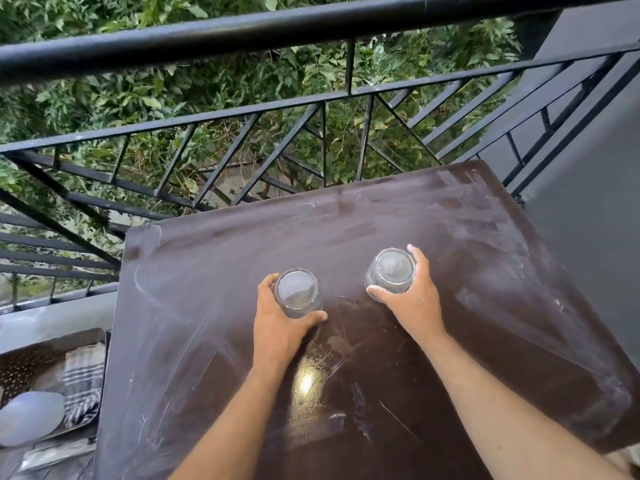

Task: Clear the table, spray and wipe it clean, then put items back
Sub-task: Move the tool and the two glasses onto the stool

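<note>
1. Brown table [450, 271] is showing dried wipe streaks, so cleaning's looking done imo.
2. Left hand [277, 317] is wrapping one upturned glass [298, 292] mid-table.
3. Right hand [412, 296] is gripping the other glass [393, 270] beside it, so items are going back.

No words, numbers or signs to read anywhere. Two clear glasses [297, 293] [391, 271] plain, no labels. Brown table [485, 306] shows only smudges, no writing.
</note>
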`<state>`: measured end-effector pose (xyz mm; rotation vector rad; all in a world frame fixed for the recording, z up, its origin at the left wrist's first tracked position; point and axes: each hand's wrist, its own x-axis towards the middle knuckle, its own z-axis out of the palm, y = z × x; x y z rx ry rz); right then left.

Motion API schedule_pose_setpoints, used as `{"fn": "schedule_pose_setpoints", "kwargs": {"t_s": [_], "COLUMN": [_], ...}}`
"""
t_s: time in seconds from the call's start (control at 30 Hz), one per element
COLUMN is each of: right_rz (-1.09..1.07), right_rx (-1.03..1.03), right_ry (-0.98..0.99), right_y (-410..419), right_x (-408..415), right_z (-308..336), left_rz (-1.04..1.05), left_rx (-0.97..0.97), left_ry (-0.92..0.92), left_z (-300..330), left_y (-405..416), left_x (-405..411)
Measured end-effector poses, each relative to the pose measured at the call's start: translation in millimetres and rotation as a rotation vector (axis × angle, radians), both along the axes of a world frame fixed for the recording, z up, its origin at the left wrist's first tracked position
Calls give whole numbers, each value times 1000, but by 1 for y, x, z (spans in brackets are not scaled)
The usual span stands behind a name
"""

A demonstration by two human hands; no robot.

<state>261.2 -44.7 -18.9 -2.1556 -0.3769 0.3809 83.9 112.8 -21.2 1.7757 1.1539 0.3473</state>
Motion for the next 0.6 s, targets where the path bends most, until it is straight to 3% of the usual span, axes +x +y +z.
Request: {"fn": "schedule_pose_setpoints", "kwargs": {"t_s": [0.23,0.6], "right_rz": [-57,-31], "right_rx": [101,153], "right_ry": [153,66], "right_y": [10,52], "right_x": [5,-47], "right_z": [-9,10], "left_rz": [-6,95], "left_rx": [-8,34], "left_ry": [-24,-81], "left_z": [-2,17], "left_y": [7,41], "left_x": [4,-47]}}
